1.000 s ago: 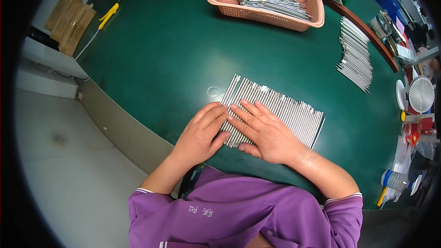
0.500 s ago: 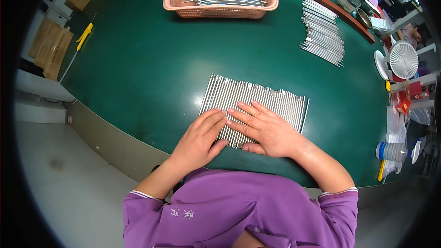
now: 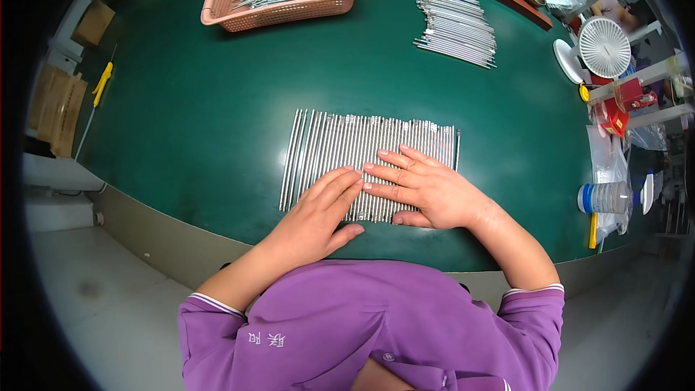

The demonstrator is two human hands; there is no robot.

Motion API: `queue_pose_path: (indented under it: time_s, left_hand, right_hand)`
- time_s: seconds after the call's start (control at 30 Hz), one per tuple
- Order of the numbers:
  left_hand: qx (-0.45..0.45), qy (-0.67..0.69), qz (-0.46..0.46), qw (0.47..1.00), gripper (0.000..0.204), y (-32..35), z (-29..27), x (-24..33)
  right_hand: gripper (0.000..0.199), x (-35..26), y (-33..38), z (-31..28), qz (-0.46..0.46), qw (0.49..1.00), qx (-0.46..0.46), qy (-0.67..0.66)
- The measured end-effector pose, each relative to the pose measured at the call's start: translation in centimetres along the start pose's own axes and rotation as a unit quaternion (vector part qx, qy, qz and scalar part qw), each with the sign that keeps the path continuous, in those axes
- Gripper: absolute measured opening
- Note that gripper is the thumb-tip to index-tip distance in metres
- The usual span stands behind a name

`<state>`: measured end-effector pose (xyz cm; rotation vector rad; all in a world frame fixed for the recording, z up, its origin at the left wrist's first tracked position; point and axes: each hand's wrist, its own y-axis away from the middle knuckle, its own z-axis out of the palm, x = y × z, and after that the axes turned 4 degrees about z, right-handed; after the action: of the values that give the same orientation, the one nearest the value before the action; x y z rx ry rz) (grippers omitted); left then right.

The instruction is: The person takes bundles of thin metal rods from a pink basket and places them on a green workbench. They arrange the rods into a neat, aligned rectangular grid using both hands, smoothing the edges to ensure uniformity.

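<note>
Nearest to us, our purple sleeves come in from six o'clock, and both of our hands lie flat, palms down and fingers stretched out, gripping nothing. Our left hand [image 3: 318, 211] presses on the near edge of the flat row of thin silver metal rods [image 3: 362, 152], and our right hand [image 3: 427, 190] rests just beside it at three o'clock, its fingertips touching those of the left. The rods lie side by side in the middle of the dark green tabletop [image 3: 195, 101], running from six toward twelve o'clock. Farther off, at about one o'clock, a second batch of silver rods [image 3: 456, 20] lies loose on the tabletop, and at eleven o'clock a pink plastic basket [image 3: 286, 1] holds more rods. A white round fan [image 3: 604, 47] stands at two o'clock.
</note>
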<state>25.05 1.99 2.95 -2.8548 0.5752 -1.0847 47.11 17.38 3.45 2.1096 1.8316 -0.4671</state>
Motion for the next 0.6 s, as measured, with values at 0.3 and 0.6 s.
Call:
queue_pose_path:
  time_s: [0.3, 0.6]
  left_hand:
    - [-0.025, 0.022, 0.014, 0.999, 0.068, -1.4, 1.2, 1.1]
    - [0.043, -0.015, 0.019, 0.999, 0.058, -1.4, -1.3, -0.9]
  right_hand:
    - [0.065, 0.7, 2.4, -0.3, 0.006, 1.000, 0.010, 0.011]
    - [0.063, 1.4, 4.8, -0.9, 0.019, 1.000, -0.003, 0.024]
